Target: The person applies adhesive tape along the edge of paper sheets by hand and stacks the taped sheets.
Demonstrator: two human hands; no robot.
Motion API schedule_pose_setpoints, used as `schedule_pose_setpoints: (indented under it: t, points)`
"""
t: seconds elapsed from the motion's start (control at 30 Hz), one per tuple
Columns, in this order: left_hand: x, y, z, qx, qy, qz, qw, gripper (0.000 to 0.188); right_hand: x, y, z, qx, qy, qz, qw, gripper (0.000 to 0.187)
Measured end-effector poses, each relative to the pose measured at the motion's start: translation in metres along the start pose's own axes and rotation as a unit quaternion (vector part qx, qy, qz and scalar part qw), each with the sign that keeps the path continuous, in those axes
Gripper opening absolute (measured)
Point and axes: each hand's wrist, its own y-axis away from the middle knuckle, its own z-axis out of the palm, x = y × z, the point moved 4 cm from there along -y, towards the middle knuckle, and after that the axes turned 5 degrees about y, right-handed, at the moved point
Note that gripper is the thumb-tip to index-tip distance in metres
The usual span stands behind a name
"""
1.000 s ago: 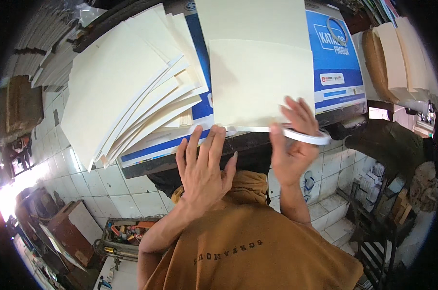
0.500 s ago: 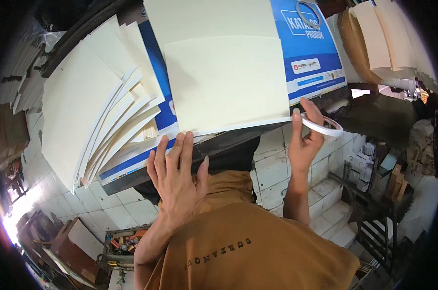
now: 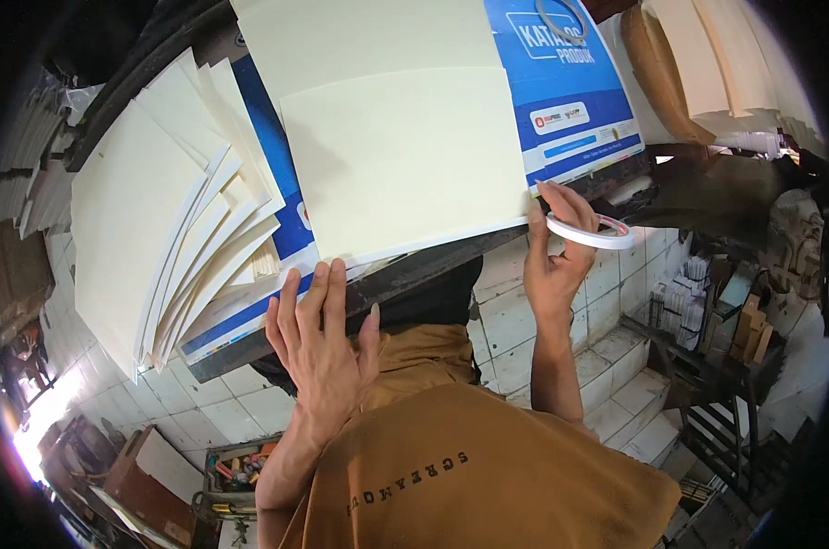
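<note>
Right hand shift: over the last second the right hand (image 3: pixel 558 270) has been brought outward, from partway along the near edge to the near right corner of the cream sheet (image 3: pixel 405 165), about 4 o'clock from its middle.
Left hand post: the left hand (image 3: pixel 320 361) has been kept at the near left corner, about 7 o'clock.
White strip: a thin white strip (image 3: pixel 433 240) is now seen along the near edge between both hands; by judgement, the edge has been spanned to its right end.
Tape roll: the white tape roll (image 3: pixel 597 241) is hung around the right fingers, its ring lying toward 4 o'clock from their tips.
Right fingers: curled through the ring, the thumb brought close to the index; whether the corner is pinched cannot be told.
Left fingers: stretched out, slightly spread, tips rested at the corner, nothing gripped.
Fanned sheets: the fanned stack (image 3: pixel 149 210) is left at 9 o'clock, apart from both hands.
</note>
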Motion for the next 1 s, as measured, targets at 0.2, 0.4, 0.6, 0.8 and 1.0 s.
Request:
schedule_pose_setpoints:
  t: [0.2,0.4,0.6,0.8,1.0]
  points:
    - [0.004,-0.003,-0.002,-0.007,0.008,-0.003,1.000,0.074,-0.002,0.004,0.004,0.021,0.040,0.004,0.999,0.025]
    - [0.044,-0.036,-0.011,0.044,0.108,0.036,0.993,0.069,-0.024,0.010,0.008,-0.006,0.066,0.031,0.997,0.024]
    - [0.080,-0.085,0.045,0.016,0.064,0.108,0.992,0.060,-0.044,0.010,0.004,0.033,-0.076,0.043,0.996,0.021]
    - [0.093,-0.092,0.050,0.001,0.034,0.071,0.997,0.063,-0.016,0.005,-0.008,0.073,-0.063,0.036,0.995,0.021]
    - [0.098,-0.096,0.059,0.024,0.024,0.061,0.998,0.064,-0.011,0.008,-0.001,0.039,-0.091,0.049,0.994,0.019]
